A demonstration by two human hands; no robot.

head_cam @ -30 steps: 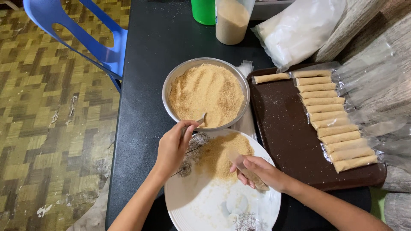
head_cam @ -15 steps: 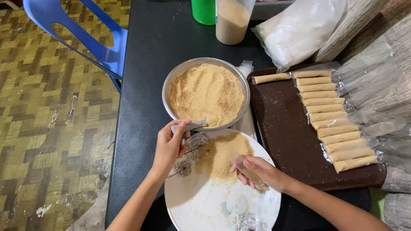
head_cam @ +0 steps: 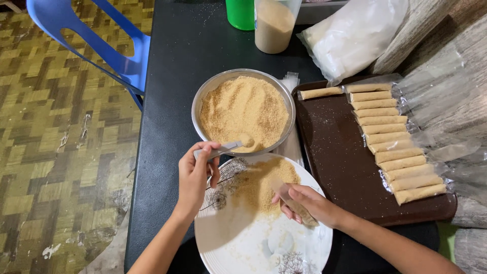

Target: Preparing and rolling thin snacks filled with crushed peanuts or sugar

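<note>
Head view: my left hand (head_cam: 195, 175) pinches a loaded spoon (head_cam: 223, 148) beside the bowl (head_cam: 203, 99); right hand (head_cam: 309, 203) grips a wrapper (head_cam: 294, 202). A tilt could spill crumbs.

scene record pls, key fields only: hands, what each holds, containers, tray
left hand: holds spoon, its heaped bowl over the metal bowl of tan crumbs
right hand: holds clear wrapper tube above white plate
plate: pile of crumbs on the far half
brown tray: row of filled rolls along right side
table top: green cup, clear tumbler, plastic bag
</note>
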